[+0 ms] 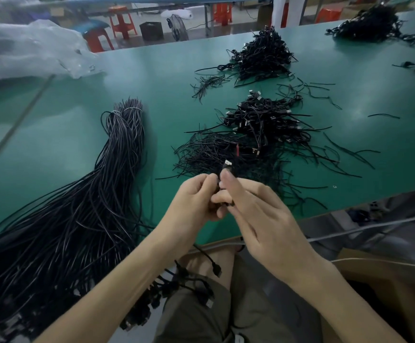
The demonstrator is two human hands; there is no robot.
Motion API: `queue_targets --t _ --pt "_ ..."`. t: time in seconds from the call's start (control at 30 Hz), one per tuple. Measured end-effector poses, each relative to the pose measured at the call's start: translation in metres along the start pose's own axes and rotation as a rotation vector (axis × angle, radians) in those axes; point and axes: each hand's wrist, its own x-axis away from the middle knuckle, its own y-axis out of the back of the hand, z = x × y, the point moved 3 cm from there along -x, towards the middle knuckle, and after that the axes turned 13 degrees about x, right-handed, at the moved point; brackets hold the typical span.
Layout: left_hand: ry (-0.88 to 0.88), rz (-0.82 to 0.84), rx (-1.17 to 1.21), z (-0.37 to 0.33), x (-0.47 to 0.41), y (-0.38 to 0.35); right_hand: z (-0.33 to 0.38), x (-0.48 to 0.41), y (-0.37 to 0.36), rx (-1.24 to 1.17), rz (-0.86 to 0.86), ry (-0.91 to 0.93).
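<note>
My left hand (195, 196) and my right hand (253, 211) meet just above the near edge of the green table (65, 134). Between them they hold a small coiled black cable (226, 169) whose metal plug sticks up above my fingers. My left fingers curl round the coil. My right thumb and fingers pinch it from the right. A large bundle of long black cables (82, 206) lies on the left and hangs off the table toward my lap. A flat heap of thin black twist ties (214, 152) lies just beyond my hands.
Piles of coiled black cables sit behind the ties (268, 117), farther back (263, 55) and at the far right corner (369, 23). A clear plastic bag (28, 48) lies at the back left. Red stools (122, 21) stand past the table. A cardboard box (374, 268) is at my right knee.
</note>
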Motion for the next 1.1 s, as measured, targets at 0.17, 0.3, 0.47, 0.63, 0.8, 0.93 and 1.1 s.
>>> queue_targets --t 0.17,0.3,0.47,0.63,0.8,0.93,1.1 --pt "-0.342 -0.158 -0.332 -0.007 0.0 0.009 -0.003 0.006 0.011 -0.426 -0.113 -0.356" --pt "-0.515 -0.199 -0.554 -0.008 0.005 0.012 -0.016 0.007 0.019 -0.739 -0.268 -0.66" --pt "-0.549 -0.158 -0.637 -0.007 0.007 0.014 -0.035 0.007 0.014 -0.853 -0.029 -1.0" --pt "-0.637 -0.064 -0.792 -0.01 0.01 0.017 -0.047 0.007 0.014 -0.474 0.445 -0.868" --pt "-0.686 -0.048 -0.959 -0.01 0.012 0.017 -0.042 -0.001 0.02 0.246 0.426 -0.708" --pt "-0.723 -0.092 -1.033 -0.012 0.012 0.013 -0.038 -0.01 0.027 0.495 0.375 -0.692" --pt "-0.651 -0.171 -0.922 -0.012 0.01 0.02 -0.041 -0.014 0.036 0.332 0.381 -0.826"
